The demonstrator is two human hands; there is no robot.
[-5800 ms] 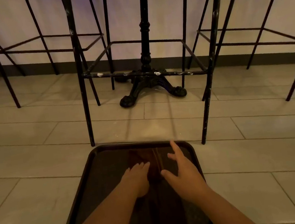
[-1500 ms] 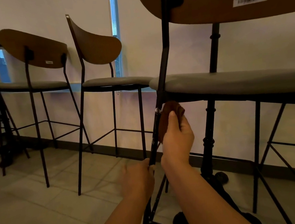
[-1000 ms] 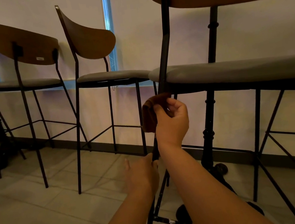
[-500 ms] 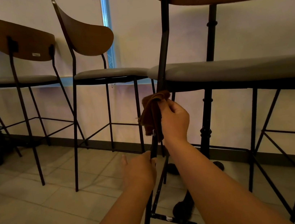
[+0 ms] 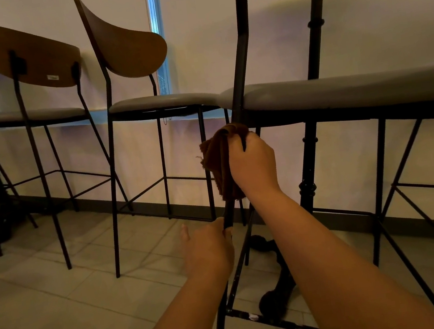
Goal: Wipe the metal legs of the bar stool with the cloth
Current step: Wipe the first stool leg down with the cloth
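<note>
Right hand [image 5: 252,163] raised just below the seat [image 5: 339,91] of the nearest stool, forearm angled up from lower right, back of hand toward the camera. Fingers curled round the slanted black leg [image 5: 240,58] with the brown cloth [image 5: 220,164] wrapped between palm and metal; cloth bunched above the knuckles and hanging down on the left side of the hand. Left hand [image 5: 208,249] lower on the same leg, forearm reaching up from the bottom edge, fingers closed on the bare metal just below the cloth's lower edge, thumb extended upward. Leg continuing down behind the left wrist to a footrest bar [image 5: 271,320] marked with pale scuffs. Two more stools [image 5: 122,52] lined up to the left on the tiled floor [image 5: 63,311].
</note>
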